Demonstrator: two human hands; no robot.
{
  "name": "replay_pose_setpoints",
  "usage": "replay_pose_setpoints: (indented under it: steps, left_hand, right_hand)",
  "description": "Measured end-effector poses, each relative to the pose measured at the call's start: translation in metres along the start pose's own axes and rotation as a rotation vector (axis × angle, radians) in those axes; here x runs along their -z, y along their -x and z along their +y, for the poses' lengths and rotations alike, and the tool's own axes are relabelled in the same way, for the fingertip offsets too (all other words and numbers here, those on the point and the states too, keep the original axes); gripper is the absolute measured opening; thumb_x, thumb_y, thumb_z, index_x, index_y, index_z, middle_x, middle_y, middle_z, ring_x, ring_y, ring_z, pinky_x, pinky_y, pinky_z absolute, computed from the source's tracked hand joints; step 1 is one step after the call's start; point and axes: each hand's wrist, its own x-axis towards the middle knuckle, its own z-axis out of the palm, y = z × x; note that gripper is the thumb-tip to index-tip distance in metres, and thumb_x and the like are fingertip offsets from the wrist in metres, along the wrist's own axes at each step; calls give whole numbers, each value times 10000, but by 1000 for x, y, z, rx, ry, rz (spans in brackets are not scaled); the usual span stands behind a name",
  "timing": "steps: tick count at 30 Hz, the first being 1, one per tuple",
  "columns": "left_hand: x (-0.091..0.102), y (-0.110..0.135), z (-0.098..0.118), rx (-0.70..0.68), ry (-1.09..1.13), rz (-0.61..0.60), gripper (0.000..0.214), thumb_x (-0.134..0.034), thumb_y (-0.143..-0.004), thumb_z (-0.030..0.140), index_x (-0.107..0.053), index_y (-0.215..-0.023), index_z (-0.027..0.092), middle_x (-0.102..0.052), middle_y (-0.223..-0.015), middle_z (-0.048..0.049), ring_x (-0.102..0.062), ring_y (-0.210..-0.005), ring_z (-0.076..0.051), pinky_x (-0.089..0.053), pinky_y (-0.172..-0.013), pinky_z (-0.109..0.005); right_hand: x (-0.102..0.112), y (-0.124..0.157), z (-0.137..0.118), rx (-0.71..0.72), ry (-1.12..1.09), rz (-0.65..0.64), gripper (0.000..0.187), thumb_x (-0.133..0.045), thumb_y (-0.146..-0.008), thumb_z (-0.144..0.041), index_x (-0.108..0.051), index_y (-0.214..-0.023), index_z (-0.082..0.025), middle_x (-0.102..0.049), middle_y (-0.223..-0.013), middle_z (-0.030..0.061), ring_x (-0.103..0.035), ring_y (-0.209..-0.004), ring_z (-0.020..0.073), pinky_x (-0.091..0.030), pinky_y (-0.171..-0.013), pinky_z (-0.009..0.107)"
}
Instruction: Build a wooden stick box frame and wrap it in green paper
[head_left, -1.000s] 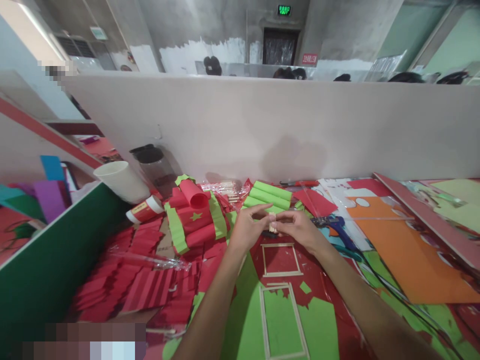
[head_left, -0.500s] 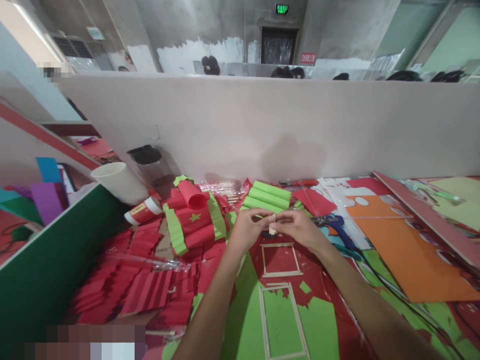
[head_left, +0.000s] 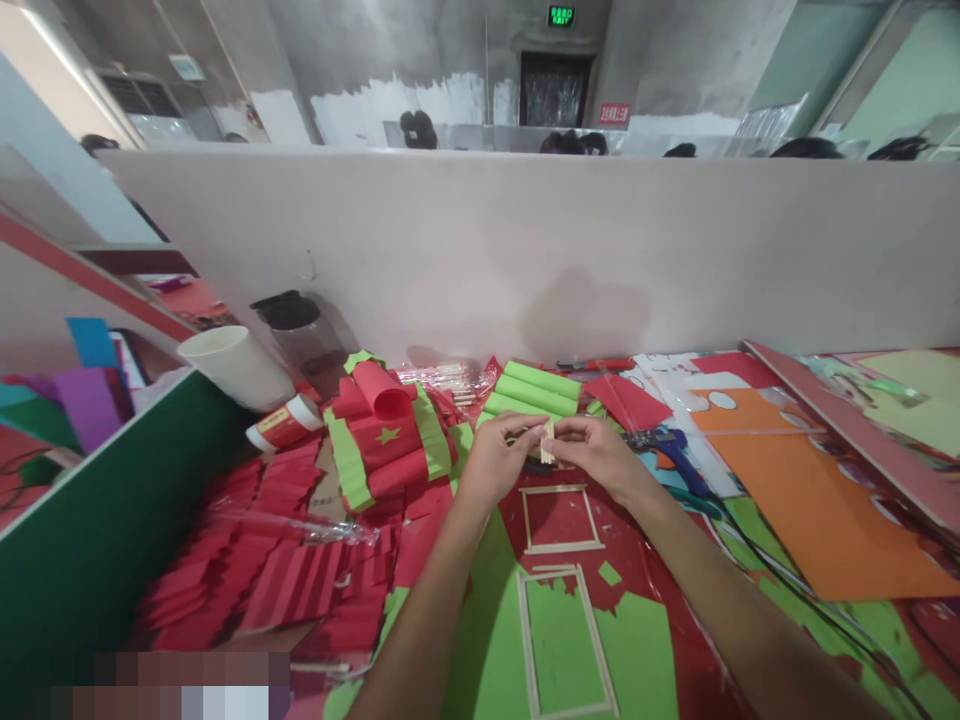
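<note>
Several short pale wooden sticks stand bunched together between my two hands. My left hand pinches them from one side, thumb and fingers closed, and my right hand does the same from the other. Just below my hands, a small rectangular stick frame lies on red material. A larger stick frame lies nearer me on green paper. Behind my hands are rolled green paper tubes. A blue glue gun rests just right of my right hand.
Red folded paper strips fill the left side, beside a red and green paper model with a star. A white cup and a glue bottle stand behind. Orange sheets and a cable lie right. A pale partition closes the back.
The bunched sticks have turned slightly and show a little more of their length between my fingers. Both hands stay in nearly the same place.
</note>
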Motion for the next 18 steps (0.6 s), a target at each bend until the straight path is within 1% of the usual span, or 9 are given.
replay_pose_setpoints:
  steps: [5,9,11,13,16,18]
  left_hand:
    - [-3,0,-1,40,91,-19,232,-632,-776,297,-719,-929,147,-709,-912,-73,-652,-783,-177,-532,-693,-261]
    - [-5,-1,-3,41,110,-27,248,-628,-784,327,-712,-938,152,-708,-910,-67,-650,-775,-175,-530,-688,-261]
    - [-4,0,-3,9,74,-24,255,-613,-801,332,-712,-962,160,-698,-919,-71,-645,-799,-177,-526,-707,-266]
    - [-1,1,-2,-53,7,-24,255,-589,-825,322,-711,-991,172,-681,-940,-78,-632,-858,-183,-517,-750,-274]
    - [5,2,1,-155,-66,-62,278,-541,-862,308,-687,-1072,200,-646,-1049,-90,-596,-988,-193,-490,-848,-292]
    - [6,3,2,-180,-71,-98,303,-522,-874,309,-657,-1129,216,-617,-1127,-88,-576,-1036,-192,-480,-880,-296]
  right_hand:
    - [1,1,-1,-11,-13,-36,291,-728,-672,-417,-693,-804,-160,-670,-723,31,-630,-718,182,-498,-666,295]
    - [-1,2,-2,-10,-33,-44,279,-718,-680,-415,-686,-786,-159,-658,-729,31,-617,-707,174,-498,-652,285]
    - [-2,2,-3,-4,-47,-41,255,-714,-685,-398,-682,-770,-160,-651,-729,27,-608,-698,163,-496,-645,275]
    - [-2,3,-5,1,-62,-35,244,-715,-681,-391,-680,-756,-161,-646,-721,22,-597,-683,153,-492,-637,268]
    - [-2,3,-7,-8,-86,-27,262,-727,-666,-401,-684,-755,-159,-650,-718,23,-587,-663,144,-483,-625,264]
    - [-2,2,-7,-20,-111,-26,277,-737,-655,-403,-688,-766,-154,-655,-723,28,-586,-660,141,-479,-619,263]
